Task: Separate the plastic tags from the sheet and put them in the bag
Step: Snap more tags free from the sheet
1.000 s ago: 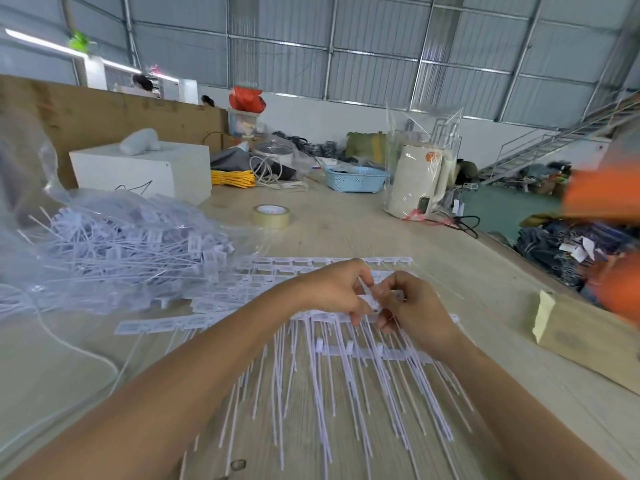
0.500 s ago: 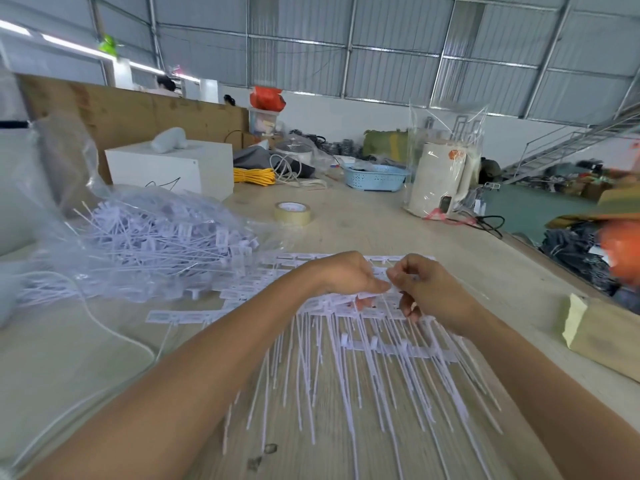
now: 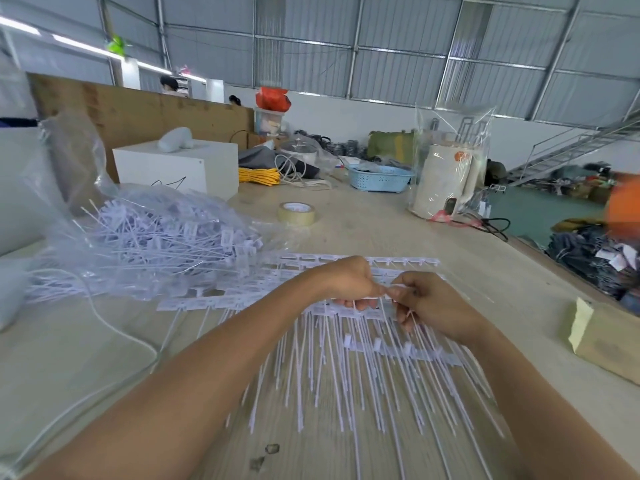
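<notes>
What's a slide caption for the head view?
Both hands pinch tags off a sheet; filled bag lies left.

White tags (image 3: 346, 375), clear bag (image 3: 104, 216), pale blue basket (image 3: 379, 180), yellow cord (image 3: 258, 176).

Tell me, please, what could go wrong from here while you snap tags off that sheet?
Both the left hand and right hand pinch the sheet close together, so a thin tail could bend or snap. The bag lies well left, with tags spilling from its mouth; more may slide out.
</notes>
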